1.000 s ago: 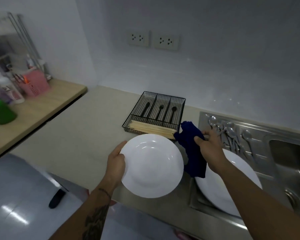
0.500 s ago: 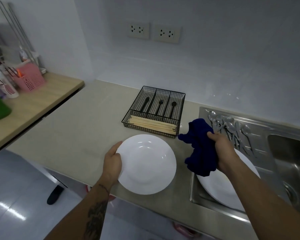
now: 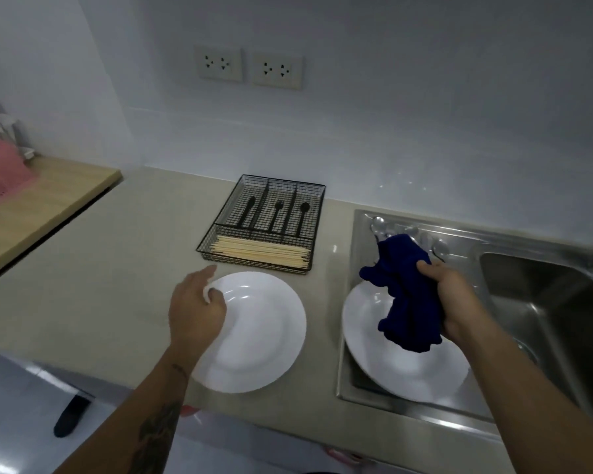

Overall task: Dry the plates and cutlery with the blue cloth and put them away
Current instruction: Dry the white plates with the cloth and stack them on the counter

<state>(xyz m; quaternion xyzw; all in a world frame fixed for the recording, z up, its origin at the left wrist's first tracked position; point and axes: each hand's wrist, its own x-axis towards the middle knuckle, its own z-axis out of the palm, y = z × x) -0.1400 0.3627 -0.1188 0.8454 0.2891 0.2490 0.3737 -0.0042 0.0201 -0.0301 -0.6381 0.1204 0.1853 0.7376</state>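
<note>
Now the left hand is letting go of the white plate, fingers loosely curled over its rim, holding nothing; 1 s ago it was gripping that plate in the air. The plate is now lying flat on the counter, just beside the wire cutlery tray. The right hand is still gripping the blue cloth over the 2nd plate on the sink drainer. Plate 1 looks done; plate 2 is likely next.

Two bare forearms, no sleeves in view. Left forearm has a dark tattoo along its length, design blurred, and a thin dark band or line at the wrist. Left hand bare, no rings seen. Right hand and right forearm bare, unmarked, no watch or jewellery visible.
</note>
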